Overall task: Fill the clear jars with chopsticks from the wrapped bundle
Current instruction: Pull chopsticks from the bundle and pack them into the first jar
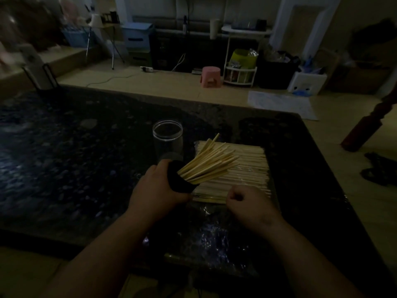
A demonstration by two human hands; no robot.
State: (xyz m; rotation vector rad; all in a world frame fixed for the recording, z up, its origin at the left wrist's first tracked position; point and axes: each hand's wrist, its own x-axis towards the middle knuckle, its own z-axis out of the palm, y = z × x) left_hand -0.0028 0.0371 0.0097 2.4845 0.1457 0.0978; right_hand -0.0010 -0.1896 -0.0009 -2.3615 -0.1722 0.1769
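Grips tilted jar in left hand, grip clenched round it, chopsticks fanning out above wrapped bundle on table. Curls right hand at bundle's near edge; cannot tell whether grasping any sticks. 1 empty jar upright just behind. Risks spilling loose fan from tilted mouth, or toppling empty jar with stick tips.

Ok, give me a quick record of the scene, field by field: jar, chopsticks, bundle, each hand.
surface: dark table
jar: clear, upright, looks empty, just beyond the left hand
left hand: grips a dark holder, tilted to the right
chopsticks: fan out of the holder, above the bundle
bundle: lies flat on the table, right of the jar
right hand: fingers curled at the bundle's near edge; whether it grips anything cannot be told
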